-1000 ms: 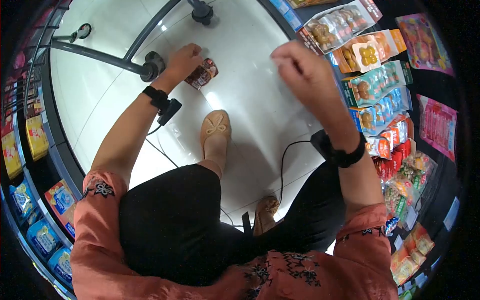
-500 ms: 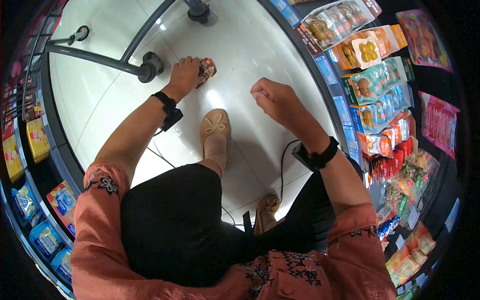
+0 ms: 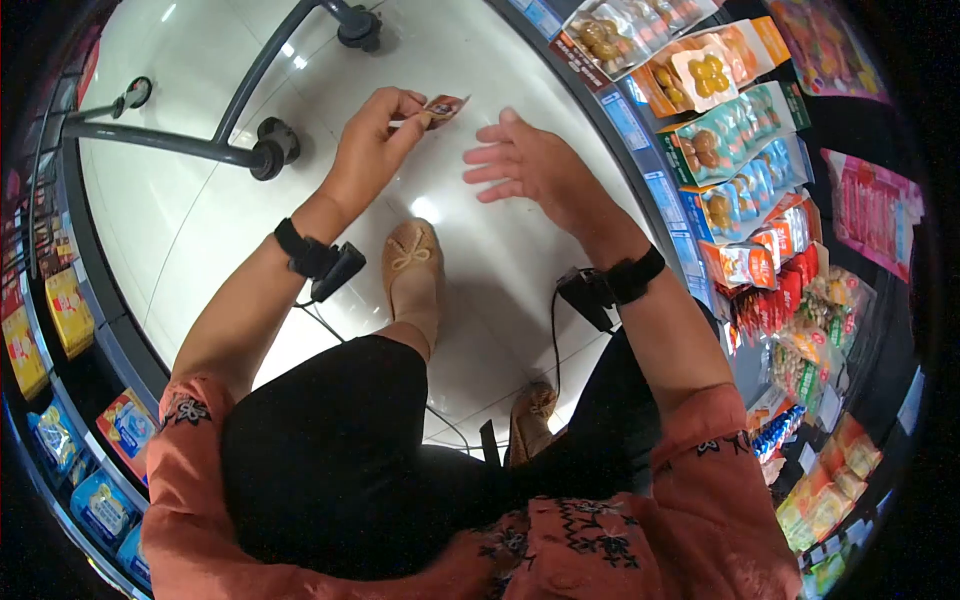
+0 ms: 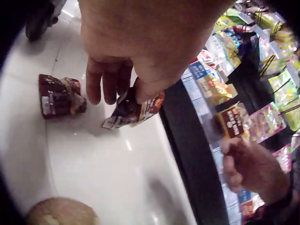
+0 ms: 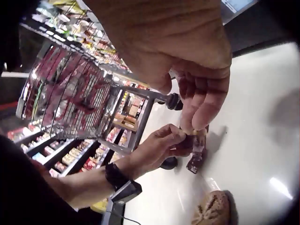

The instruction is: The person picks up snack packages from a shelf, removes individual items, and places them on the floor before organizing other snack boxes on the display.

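Note:
My left hand pinches a small brown snack packet between thumb and fingers, above the tiled floor. In the left wrist view this packet looks shiny, with an orange patch at one end. A second dark brown packet lies on the floor in that view; the left hand hides it from the head camera. My right hand holds nothing, its fingers spread towards the held packet. In the right wrist view, the fingers of the right hand overlap the packet's upper end.
A wheeled cart frame stands at the upper left; its wire basket shows in the right wrist view. Along the right runs a shelf with bagged snacks. More packs line the left shelf. My shoe is just below the hands.
My left hand has closed on a packet and lifted it off the floor. The right hand has come left from beside the shelf, and its curled fingers have spread.

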Action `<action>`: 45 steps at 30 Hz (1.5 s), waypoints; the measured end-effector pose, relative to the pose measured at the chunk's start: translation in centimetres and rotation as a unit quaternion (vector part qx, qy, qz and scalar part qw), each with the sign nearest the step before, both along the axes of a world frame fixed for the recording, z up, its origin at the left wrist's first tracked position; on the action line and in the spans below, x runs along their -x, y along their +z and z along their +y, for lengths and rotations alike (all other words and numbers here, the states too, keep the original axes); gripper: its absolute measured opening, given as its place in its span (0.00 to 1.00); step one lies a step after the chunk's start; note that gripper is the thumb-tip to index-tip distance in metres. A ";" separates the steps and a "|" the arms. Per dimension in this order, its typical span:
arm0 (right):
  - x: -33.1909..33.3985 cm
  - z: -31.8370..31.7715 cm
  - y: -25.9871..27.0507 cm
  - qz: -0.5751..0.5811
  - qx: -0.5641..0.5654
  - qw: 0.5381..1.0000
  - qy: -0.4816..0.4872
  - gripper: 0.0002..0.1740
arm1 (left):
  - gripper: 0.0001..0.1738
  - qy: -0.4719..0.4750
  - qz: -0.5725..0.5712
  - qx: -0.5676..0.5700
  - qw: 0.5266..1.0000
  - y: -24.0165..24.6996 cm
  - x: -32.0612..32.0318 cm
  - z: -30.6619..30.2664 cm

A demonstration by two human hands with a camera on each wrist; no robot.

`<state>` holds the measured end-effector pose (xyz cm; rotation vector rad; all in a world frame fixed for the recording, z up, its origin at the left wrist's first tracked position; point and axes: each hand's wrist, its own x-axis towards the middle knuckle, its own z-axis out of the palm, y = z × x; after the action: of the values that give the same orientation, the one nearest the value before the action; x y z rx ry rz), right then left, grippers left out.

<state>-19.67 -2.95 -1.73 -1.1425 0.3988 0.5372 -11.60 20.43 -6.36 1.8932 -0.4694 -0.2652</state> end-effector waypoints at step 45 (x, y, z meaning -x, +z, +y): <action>-2.8 -11.7 10.1 -0.315 0.396 0.857 -0.098 0.20 | 0.18 -0.149 0.080 0.003 0.986 9.9 -6.7 -11.0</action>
<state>-16.88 -14.63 8.33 -1.9588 0.1451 -0.2462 -4.89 9.41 3.52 1.7764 -0.6425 -0.6077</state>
